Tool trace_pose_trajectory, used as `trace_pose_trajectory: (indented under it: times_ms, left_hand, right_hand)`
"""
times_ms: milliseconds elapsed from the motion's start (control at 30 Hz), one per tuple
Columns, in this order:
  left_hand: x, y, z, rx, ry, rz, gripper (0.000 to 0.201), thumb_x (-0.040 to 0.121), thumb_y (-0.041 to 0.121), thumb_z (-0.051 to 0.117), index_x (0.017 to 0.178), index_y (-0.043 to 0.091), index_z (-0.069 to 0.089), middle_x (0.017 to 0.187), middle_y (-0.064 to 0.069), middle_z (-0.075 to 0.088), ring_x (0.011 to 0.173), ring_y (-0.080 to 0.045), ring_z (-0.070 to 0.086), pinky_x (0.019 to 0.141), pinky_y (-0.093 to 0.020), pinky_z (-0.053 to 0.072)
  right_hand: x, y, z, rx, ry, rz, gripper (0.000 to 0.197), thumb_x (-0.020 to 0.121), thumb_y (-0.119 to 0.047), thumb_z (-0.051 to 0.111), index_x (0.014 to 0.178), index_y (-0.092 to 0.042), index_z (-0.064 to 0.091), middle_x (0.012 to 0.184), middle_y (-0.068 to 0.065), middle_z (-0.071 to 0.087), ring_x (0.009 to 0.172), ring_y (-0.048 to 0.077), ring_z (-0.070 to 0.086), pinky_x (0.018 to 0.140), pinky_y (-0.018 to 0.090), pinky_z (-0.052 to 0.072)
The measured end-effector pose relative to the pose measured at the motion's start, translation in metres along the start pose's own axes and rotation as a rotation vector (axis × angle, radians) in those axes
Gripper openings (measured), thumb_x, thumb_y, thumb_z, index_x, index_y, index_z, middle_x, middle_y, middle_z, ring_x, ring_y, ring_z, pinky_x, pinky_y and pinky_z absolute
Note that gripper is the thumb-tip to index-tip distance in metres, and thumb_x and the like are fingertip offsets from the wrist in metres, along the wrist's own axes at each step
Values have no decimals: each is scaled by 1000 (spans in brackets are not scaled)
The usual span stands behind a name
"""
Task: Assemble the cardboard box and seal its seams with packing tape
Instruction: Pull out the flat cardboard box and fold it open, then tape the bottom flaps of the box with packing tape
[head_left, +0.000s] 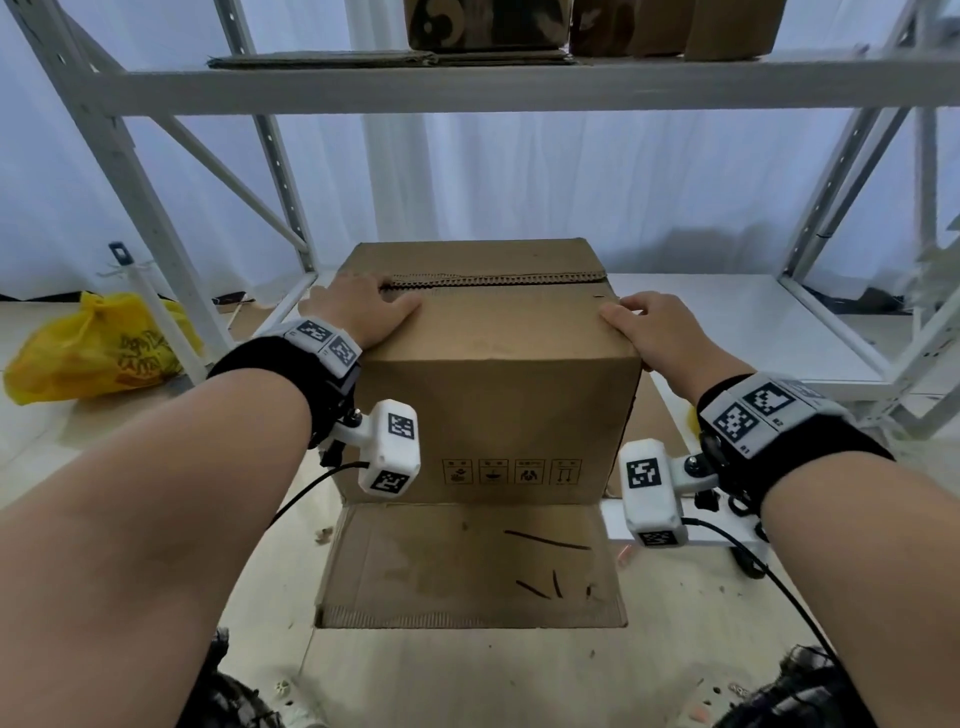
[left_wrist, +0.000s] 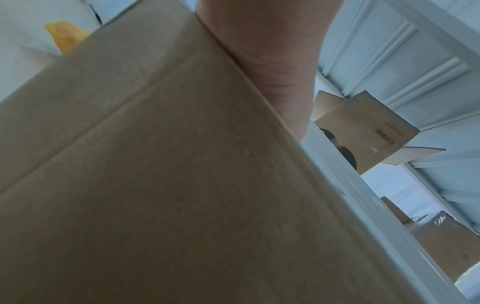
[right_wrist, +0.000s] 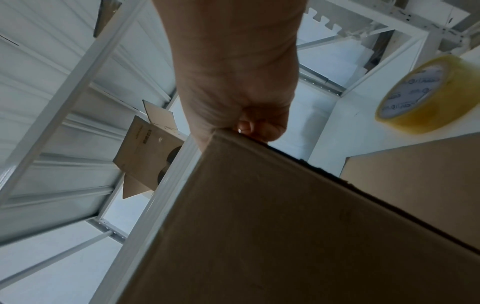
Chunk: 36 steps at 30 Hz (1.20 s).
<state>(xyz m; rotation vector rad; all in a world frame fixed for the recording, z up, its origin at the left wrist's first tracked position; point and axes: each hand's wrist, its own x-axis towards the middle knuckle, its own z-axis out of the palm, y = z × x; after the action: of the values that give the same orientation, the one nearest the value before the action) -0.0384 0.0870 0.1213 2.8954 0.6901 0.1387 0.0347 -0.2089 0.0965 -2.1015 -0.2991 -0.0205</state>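
left hand (head_left: 358, 312) flat on cardboard box (head_left: 498, 405), right hand (head_left: 657, 332) gripping corner

Box (head_left: 498, 374) on floor before shelf rack (head_left: 519, 85); bag (head_left: 98, 348) left; tape roll (right_wrist: 423, 94) right; hands atop box
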Motion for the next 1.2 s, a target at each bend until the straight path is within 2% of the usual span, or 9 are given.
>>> trace_pose_trajectory:
  times_ms: [100, 167, 333, 467, 733, 900, 1033, 1133, 1200]
  left_hand:
    - [1, 4, -2, 36, -43, -22, 72, 84, 75, 28, 144, 35, 34, 153, -8, 28, 136, -38, 31, 110, -54, 25]
    - [-2, 10, -3, 93, -83, -38, 74, 86, 74, 21, 147, 33, 26, 156, -4, 21, 142, -36, 18, 112, -60, 12]
    - [-20, 48, -3, 129, -117, 59, 76, 91, 68, 15, 152, 23, 11, 160, -2, 2, 146, -28, -4, 113, -57, -8]
    - [-34, 90, -3, 100, -51, 252, 69, 93, 63, 19, 151, 25, 16, 159, -6, 7, 147, -27, 3, 117, -52, -1]
    - [-65, 166, -3, -86, 59, 577, 55, 98, 48, 34, 141, 14, 40, 147, -8, 40, 136, -25, 34, 112, -41, 26]
    - [-86, 225, 28, -83, 223, 982, 36, 98, 31, 47, 128, 14, 57, 146, -7, 42, 141, -24, 27, 113, -34, 15]
    - [-92, 281, 83, -3, 64, 1038, 35, 98, 28, 46, 131, 18, 53, 148, -4, 38, 136, -25, 31, 106, -36, 27]
    - [-81, 304, 132, 153, -143, 919, 43, 98, 27, 45, 140, 22, 40, 152, -5, 28, 135, -28, 30, 105, -41, 34]
    - [-72, 312, 161, 236, -218, 882, 49, 97, 23, 48, 144, 21, 32, 153, -6, 23, 133, -29, 32, 103, -42, 37]
  right_hand:
    - [2, -1, 3, 60, 28, 45, 39, 94, -36, 55, 120, -8, 57, 111, 7, 62, 92, 22, 60, 64, 27, 46]
    - [2, -2, 3, 97, 27, 74, 39, 94, -36, 56, 121, -7, 57, 112, 9, 63, 93, 25, 62, 70, 35, 52]
    - [-3, -3, -4, 71, 2, 66, 38, 95, -37, 53, 122, -10, 56, 105, 7, 62, 84, 21, 60, 58, 27, 47]
    - [-13, 3, -25, 44, 14, 66, 35, 97, -38, 47, 118, -12, 55, 89, 10, 62, 66, 19, 59, 54, 26, 48]
    - [-34, 62, -104, -178, 96, 210, 19, 94, -18, 53, 104, -4, 62, 75, 8, 62, 60, 24, 58, 53, 30, 50]
    - [-36, 93, -128, -333, 93, 235, 21, 92, -16, 54, 103, -3, 65, 88, 11, 63, 79, 31, 63, 78, 43, 56]
    - [-46, 142, -135, -524, -59, 379, 22, 91, -17, 51, 86, -1, 64, 84, 17, 66, 72, 29, 61, 71, 39, 57]
    - [-47, 182, -130, -613, -140, 478, 31, 91, -19, 55, 63, -6, 51, 62, 8, 47, 60, 24, 47, 56, 32, 44]
    - [-46, 200, -120, -662, -245, 481, 33, 95, -31, 53, 84, -2, 65, 76, 10, 54, 75, 26, 52, 59, 28, 41]
